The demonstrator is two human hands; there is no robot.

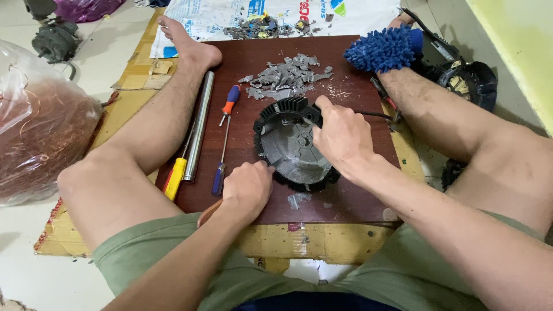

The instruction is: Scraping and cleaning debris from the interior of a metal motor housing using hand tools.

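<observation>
Large clear plastic bag (40,126) at far left on the floor, bulging, stuffed with reddish-brown coppery wire. Flattened white printed sack (230,17) spread at the top, beyond the dark wooden board, marked in blue, red and green, strewn with grey scraps. Purple plastic bag (86,8) at top left, partly cut off by the frame edge.

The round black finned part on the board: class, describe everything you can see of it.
The round black finned part is a shallow dish-shaped housing, seemingly dark metal, ringed with short radial fins. Its grey inner face shows ribs and pale debris. It lies flat, open side up, mid-way along the dark red-brown board. The right hand grips its upper right rim and covers that side; the left hand, closed on a wooden handle, touches its lower left edge.
</observation>
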